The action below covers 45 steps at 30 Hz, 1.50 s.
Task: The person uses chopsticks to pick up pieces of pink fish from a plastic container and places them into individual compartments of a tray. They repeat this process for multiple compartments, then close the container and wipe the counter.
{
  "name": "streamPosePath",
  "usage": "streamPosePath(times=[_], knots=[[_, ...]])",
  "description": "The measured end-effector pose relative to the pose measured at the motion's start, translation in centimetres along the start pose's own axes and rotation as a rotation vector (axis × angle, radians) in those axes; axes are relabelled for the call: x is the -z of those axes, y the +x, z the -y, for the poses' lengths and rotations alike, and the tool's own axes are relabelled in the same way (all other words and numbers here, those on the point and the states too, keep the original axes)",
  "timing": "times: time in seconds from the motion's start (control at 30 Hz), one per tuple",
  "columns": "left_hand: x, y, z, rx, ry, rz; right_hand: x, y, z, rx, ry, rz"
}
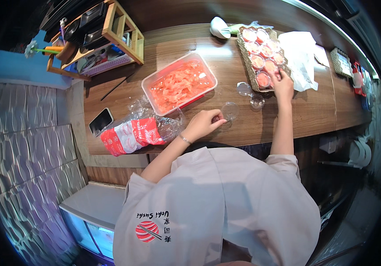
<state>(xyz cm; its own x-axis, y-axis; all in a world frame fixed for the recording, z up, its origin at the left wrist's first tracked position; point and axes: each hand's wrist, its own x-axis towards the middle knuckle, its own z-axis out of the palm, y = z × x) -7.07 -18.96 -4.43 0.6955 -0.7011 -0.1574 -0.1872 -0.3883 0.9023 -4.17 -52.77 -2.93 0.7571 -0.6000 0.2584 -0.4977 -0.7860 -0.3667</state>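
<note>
One wooden table (310, 116) is supporting all items in use. A rectangular tub (189, 101) is standing left of centre and is containing a large heap of pink-orange shreds (177, 83). A wicker basket (251, 71) is standing at right. A red-and-white bag (132, 135) is lying at the table's near edge, beside a phone (101, 121).

The right hand (283, 86) is reaching to the basket's near end, fingers drawn narrow at a cup; whether they are gripping cannot be told. The left hand (206, 124) is curling beside a clear disc (230, 111); its hold is not showing clearly.

Progress, as judged: the work is appearing partly complete. Filled cups (263, 80) are occupying the basket in rows; ample shreds are remaining in the tub. Two more clear round pieces (257, 101) are lying outside the basket.

Bare wood is separating tub from basket, leaving open room for moving. The basket's raised rim and the table's near edge are limiting lower paths.
</note>
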Motion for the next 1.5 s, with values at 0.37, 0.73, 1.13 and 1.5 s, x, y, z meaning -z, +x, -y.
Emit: streamPosePath(times=[0.37,0.73,1.13,1.5], knots=[[10.4,-13.4,5.0,0.136,-0.675,-1.026,3.3,-3.9,18.0,0.229,1.202,0.387],[8.2,-11.9,6.1,0.198,-0.954,-1.086,-7.8,-13.5,23.7,0.876,0.916,0.703],[7.9,-10.7,6.3,0.206,-0.959,-1.017,-0.8,-12.9,22.6,0.726,0.923,0.858],[7.7,-10.7,6.2,0.203,-0.94,-1.006,-4.0,-15.1,23.4,0.766,0.894,0.792]])
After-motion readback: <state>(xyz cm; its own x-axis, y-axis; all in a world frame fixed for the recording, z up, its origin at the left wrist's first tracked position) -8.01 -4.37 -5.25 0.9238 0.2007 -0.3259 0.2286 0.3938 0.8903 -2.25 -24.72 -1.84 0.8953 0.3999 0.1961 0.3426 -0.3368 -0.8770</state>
